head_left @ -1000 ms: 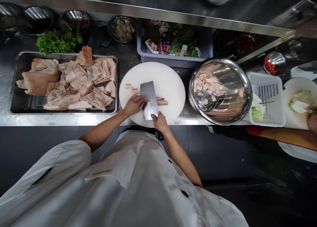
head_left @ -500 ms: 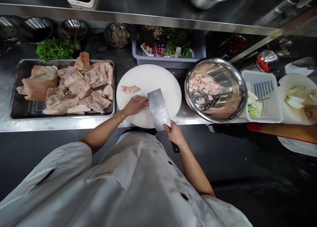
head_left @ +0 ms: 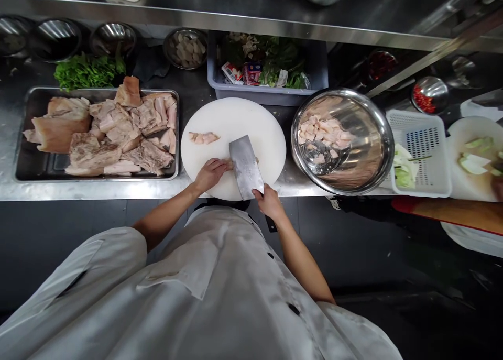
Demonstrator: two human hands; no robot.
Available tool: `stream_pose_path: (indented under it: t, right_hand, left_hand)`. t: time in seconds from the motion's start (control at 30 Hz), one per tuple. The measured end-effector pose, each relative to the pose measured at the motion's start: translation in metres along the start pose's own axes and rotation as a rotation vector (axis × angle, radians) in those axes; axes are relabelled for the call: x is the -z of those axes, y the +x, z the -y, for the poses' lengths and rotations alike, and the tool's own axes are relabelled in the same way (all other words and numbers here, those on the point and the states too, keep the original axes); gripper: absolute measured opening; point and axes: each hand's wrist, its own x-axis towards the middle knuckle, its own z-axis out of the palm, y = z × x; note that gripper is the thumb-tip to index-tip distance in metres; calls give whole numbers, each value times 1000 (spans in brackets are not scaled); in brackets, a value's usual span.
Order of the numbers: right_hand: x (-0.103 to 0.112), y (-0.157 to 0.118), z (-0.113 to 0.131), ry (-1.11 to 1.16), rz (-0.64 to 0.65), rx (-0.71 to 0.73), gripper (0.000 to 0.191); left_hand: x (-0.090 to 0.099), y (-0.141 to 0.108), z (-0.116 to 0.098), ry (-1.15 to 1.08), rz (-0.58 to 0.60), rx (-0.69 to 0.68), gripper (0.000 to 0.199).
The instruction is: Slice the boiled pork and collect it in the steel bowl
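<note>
My right hand [head_left: 270, 201] grips the handle of a wide cleaver [head_left: 247, 167], whose blade lies tilted over the round white cutting board [head_left: 271, 129]. Beside the blade, my left hand [head_left: 211, 174] pinches a small piece of cooked meat [head_left: 228, 164], mostly hidden by the fingers and the blade. A bit of something pale shows past the blade's right edge. Another strip of meat [head_left: 203, 138] lies at the board's upper left. To the right stands a large steel bowl [head_left: 387, 140] with cut meat pieces [head_left: 324, 132] in it.
A metal tray [head_left: 98, 177] of large meat chunks sits left, with green leaves [head_left: 88, 71] behind it. Behind the board are a grey bin [head_left: 267, 94] of scraps and a bowl of garlic [head_left: 185, 48]. A white basket [head_left: 430, 184] is right, near another person's hand [head_left: 498, 186]. A steel shelf [head_left: 236, 22] runs above.
The cleaver has shifted slightly left and its blade now stands against the meat. My left hand has moved a little, showing the meat at its fingertips. The whole view has shifted slightly.
</note>
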Motion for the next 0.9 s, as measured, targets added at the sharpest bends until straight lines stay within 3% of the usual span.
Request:
stream_pose_path:
  t: [0.27, 0.43, 0.6, 0.8, 0.9]
  right_hand:
    - [3, -3, -9, 79, 125, -1, 15]
    - [0, 24, 10, 118, 98, 36, 16]
    - [-3, 6, -7, 69, 160, 45, 16]
    - [-11, 28, 11, 77, 142, 42, 17]
    - [-13, 17, -1, 40, 153, 50, 18]
  left_hand:
    - [1, 2, -2, -26, -62, -4, 23]
    - [-1, 1, 0, -8, -105, -30, 20]
    - [-2, 0, 1, 12, -98, -25, 21]
    - [0, 1, 0, -3, -97, 13, 23]
    - [1, 2, -1, 4, -77, 15, 24]
